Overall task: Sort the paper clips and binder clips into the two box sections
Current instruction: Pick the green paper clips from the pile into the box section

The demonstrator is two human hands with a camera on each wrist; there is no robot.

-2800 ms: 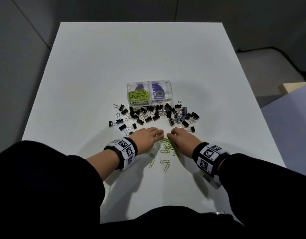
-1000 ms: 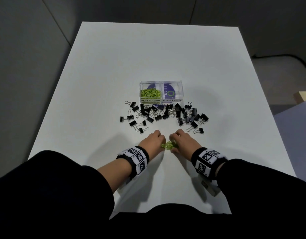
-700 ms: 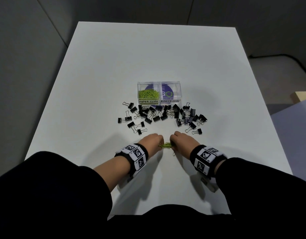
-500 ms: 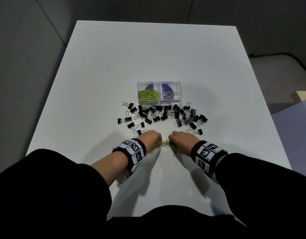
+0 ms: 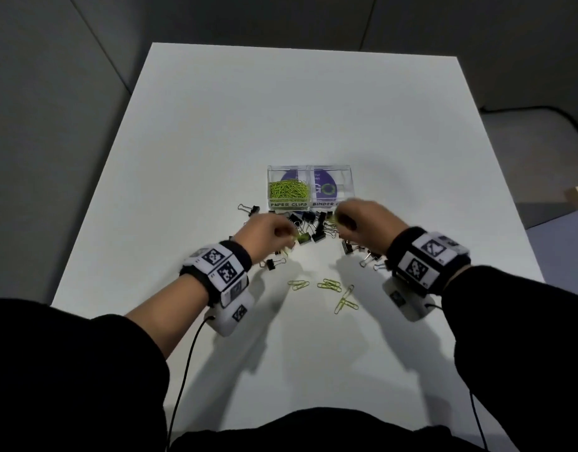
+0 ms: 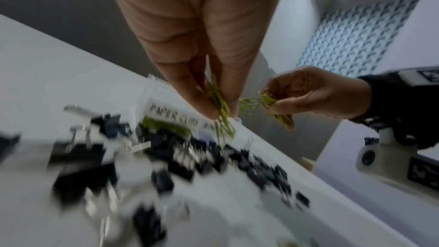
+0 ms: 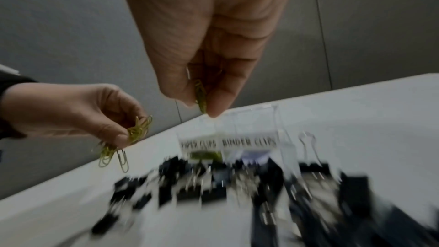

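— Which step is in hand?

— Carrying paper clips to the box [image 5: 344,177]. The left hand [image 5: 264,234] pinches a green bunch [image 6: 219,104] in closed fingers above the black binder clips [image 5: 310,225]; the right hand [image 5: 365,223] grips another bunch [image 7: 200,94], just short of the box's near wall.

— Where does the box sit?

— Mid-tabletop [image 5: 216,125], with the "PAPER CLIPS" section [image 5: 287,190] on the left, already holding green clips. The other section looks bare.

— And next?

— Probably reaching over the left section and loosening both grips there; the right hand must cross leftward. A few loose paper clips [image 5: 330,285] lie toward the near edge, and the binder clips are unsorted.
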